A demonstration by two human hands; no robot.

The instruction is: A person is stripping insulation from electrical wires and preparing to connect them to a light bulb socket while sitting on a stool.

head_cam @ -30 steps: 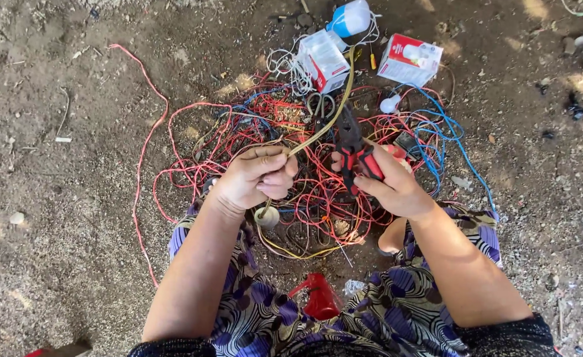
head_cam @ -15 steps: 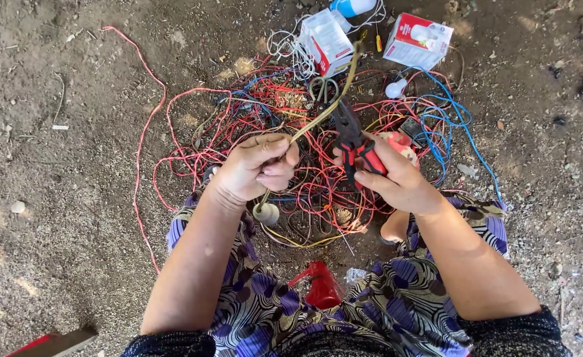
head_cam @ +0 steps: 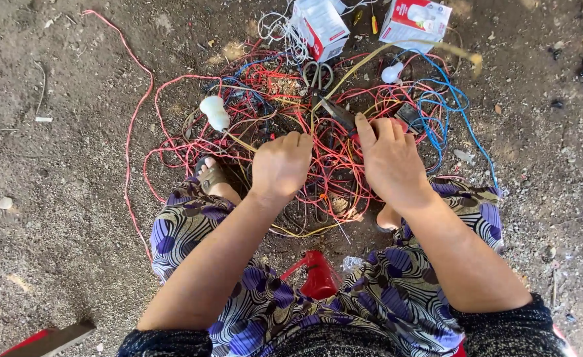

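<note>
My left hand (head_cam: pixel 279 165) is closed around a yellow wire (head_cam: pixel 364 63) that runs up and to the right over a tangle of red, blue and yellow wires (head_cam: pixel 238 125) on the dirt ground. My right hand (head_cam: pixel 390 158) grips red-handled pliers (head_cam: pixel 338 114), whose dark jaws point up-left to the yellow wire. A white lamp holder (head_cam: pixel 215 112) lies in the tangle to the left. A white bulb (head_cam: pixel 392 71) rests among the wires at the upper right.
Two white and red cardboard boxes (head_cam: pixel 321 26) (head_cam: pixel 416 20) lie at the top. Scissors (head_cam: pixel 316 73) lie among the wires. A red tool (head_cam: pixel 318 274) sits between my knees. My sandalled foot (head_cam: pixel 212 177) touches the wires. A red-edged board (head_cam: pixel 47 337) is at bottom left.
My view has shifted. My left hand turned knuckles-up and stays closed on the yellow wire. The wire's far end has swung out to the right.
</note>
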